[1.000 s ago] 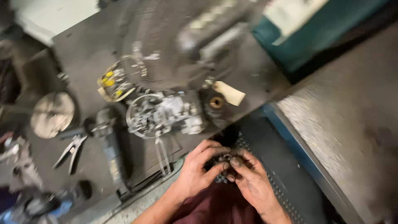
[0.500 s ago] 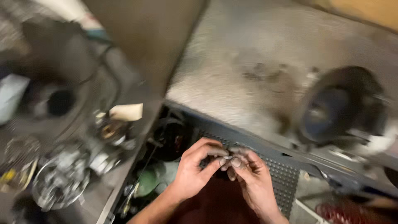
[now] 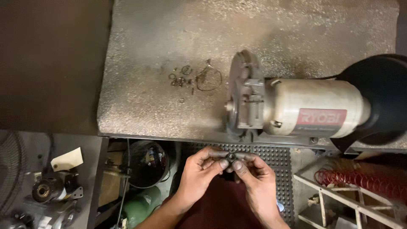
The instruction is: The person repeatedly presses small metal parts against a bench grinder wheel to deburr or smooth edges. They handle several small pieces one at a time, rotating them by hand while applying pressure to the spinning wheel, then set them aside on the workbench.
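While both hands meet at lower centre, left hand point(image 3: 199, 171) and right hand point(image 3: 254, 176) pinch a small dark metal ring-shaped part point(image 3: 231, 157) between fingertips; likely light, rigid, greasy, best held by its rim.

Rough, speckled grey metal on the counter point(image 3: 140, 97), matt and dusty. On it, dull cast metal and smooth cream-painted casing on the bench grinder point(image 3: 292, 106). Left of the grinder, thin bare-metal wire clips and washers point(image 3: 193, 78). Below the grinder, studded black rubber mat point(image 3: 275, 159), matt.
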